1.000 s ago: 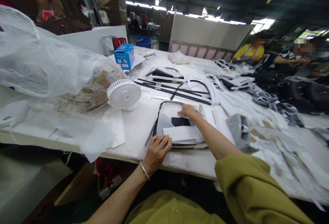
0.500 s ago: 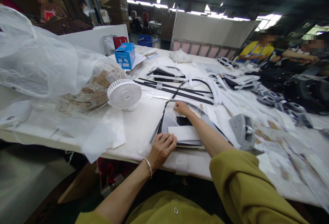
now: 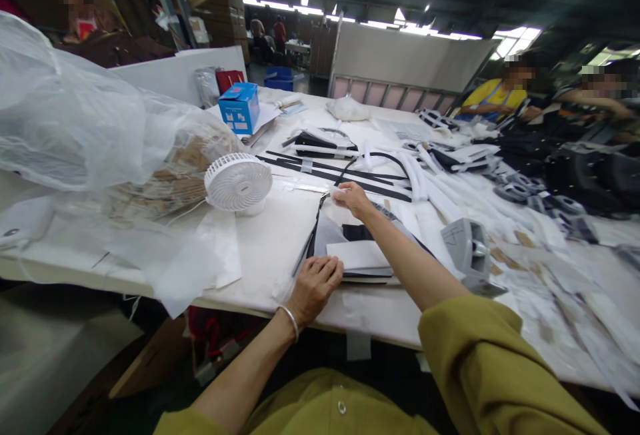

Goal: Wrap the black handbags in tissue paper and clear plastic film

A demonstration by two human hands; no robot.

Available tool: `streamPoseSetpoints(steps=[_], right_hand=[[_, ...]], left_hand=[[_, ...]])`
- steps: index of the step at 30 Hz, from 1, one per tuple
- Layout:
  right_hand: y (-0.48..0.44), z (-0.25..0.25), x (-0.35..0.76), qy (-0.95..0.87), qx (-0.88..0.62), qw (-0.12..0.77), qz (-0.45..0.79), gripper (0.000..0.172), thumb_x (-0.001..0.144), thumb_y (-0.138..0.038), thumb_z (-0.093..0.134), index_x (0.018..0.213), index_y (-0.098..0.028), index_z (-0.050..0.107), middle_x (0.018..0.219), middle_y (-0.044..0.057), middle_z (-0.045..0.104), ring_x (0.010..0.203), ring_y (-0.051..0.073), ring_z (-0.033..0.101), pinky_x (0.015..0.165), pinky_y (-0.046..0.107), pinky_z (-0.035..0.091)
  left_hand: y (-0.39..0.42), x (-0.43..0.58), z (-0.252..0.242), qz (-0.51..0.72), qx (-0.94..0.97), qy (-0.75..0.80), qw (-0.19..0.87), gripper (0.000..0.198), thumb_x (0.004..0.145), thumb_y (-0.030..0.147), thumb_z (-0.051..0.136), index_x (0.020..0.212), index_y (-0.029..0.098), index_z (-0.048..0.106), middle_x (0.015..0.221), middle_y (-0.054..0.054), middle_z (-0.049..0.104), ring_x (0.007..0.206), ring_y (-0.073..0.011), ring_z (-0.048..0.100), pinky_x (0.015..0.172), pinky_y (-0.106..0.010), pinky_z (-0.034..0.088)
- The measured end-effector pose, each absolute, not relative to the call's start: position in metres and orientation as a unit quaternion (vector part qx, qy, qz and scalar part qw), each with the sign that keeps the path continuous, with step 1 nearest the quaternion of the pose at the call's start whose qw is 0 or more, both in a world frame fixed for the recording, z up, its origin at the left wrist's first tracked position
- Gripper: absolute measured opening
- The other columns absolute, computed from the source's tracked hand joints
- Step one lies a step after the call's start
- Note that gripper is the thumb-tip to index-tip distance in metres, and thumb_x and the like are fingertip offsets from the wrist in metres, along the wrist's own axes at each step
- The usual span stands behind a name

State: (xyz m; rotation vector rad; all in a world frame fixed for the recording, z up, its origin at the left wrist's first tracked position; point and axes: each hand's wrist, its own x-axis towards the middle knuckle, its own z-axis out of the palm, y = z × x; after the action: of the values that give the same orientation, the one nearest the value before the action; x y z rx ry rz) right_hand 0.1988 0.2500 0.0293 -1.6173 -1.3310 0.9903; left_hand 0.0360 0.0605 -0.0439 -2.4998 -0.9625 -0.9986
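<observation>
A flat grey-and-black bag (image 3: 330,232) lies at the table's near edge, with a folded white sheet (image 3: 357,257) on it. My left hand (image 3: 319,283) grips its near left corner, fingers together over the edge and the thumb hidden. At the bag's far side, my right hand (image 3: 354,199) is closed in a pinch on a small piece of whitish translucent wrap (image 3: 336,191). Just left of those fingertips is a metal buckle (image 3: 324,198) on a black strap (image 3: 316,222). The forearm covers part of the bag's curved, plastic-covered handle (image 3: 385,210).
A white fan (image 3: 238,182) stands left of the bag, and a grey tape dispenser (image 3: 466,252) right of it. Behind lie black strips (image 3: 350,182) and another bag (image 3: 320,143). Clear plastic bags (image 3: 100,108) fill the left; people sit at the far right.
My right hand has shifted slightly left and away from me to the buckle, its fingers now pinching the whitish wrap. My left hand has stayed on the bag's corner.
</observation>
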Motion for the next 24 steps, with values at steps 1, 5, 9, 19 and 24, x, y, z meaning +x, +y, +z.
streamPoseSetpoints(steps=[1,5,9,19,24], right_hand=[[0.247,0.034,0.198,-0.525,-0.630,0.408,0.401,0.037,0.072,-0.013,0.065,0.106,-0.019,0.052,0.083,0.001,0.067,0.067,0.013,0.065,0.067,0.029,0.057],[0.225,0.051,0.194,-0.549,-0.575,0.432,0.426,0.062,0.067,-0.014,0.070,0.126,-0.015,0.050,0.077,-0.002,0.066,0.070,0.014,0.064,0.070,0.027,0.054],[0.180,0.056,0.199,-0.629,-0.538,0.406,0.388,0.069,0.068,-0.021,0.073,0.132,-0.014,0.051,0.070,-0.004,0.067,0.062,0.013,0.060,0.065,0.026,0.050],[0.079,0.012,0.222,-0.811,-0.467,0.309,0.170,0.012,0.087,-0.019,0.063,0.090,-0.023,0.074,0.088,0.002,0.076,0.085,0.019,0.071,0.090,0.035,0.053],[0.073,0.000,0.226,-0.851,-0.379,0.353,0.086,0.018,0.091,-0.015,0.057,0.098,-0.022,0.073,0.096,0.006,0.075,0.094,0.019,0.069,0.091,0.034,0.054]], left_hand=[[0.060,0.036,-0.044,-0.346,-0.866,-0.334,0.140,0.027,0.096,0.018,0.050,0.121,0.017,0.058,0.117,-0.011,0.068,0.109,-0.0209,0.061,0.091,-0.038,0.046],[0.060,0.036,-0.043,-0.352,-0.864,-0.336,0.131,0.028,0.095,0.017,0.051,0.123,0.017,0.057,0.117,-0.011,0.068,0.109,-0.0205,0.061,0.091,-0.038,0.046],[0.061,0.035,-0.044,-0.350,-0.866,-0.338,0.114,0.031,0.093,0.016,0.053,0.124,0.016,0.056,0.117,-0.011,0.067,0.108,-0.0206,0.060,0.091,-0.038,0.046],[0.061,0.037,-0.043,-0.366,-0.861,-0.343,0.086,0.029,0.092,0.014,0.050,0.121,0.015,0.053,0.108,-0.012,0.068,0.101,-0.0232,0.063,0.087,-0.039,0.049],[0.061,0.036,-0.043,-0.383,-0.849,-0.358,0.064,0.047,0.091,0.015,0.052,0.136,0.010,0.038,0.105,-0.013,0.067,0.100,-0.0236,0.063,0.088,-0.040,0.050]])
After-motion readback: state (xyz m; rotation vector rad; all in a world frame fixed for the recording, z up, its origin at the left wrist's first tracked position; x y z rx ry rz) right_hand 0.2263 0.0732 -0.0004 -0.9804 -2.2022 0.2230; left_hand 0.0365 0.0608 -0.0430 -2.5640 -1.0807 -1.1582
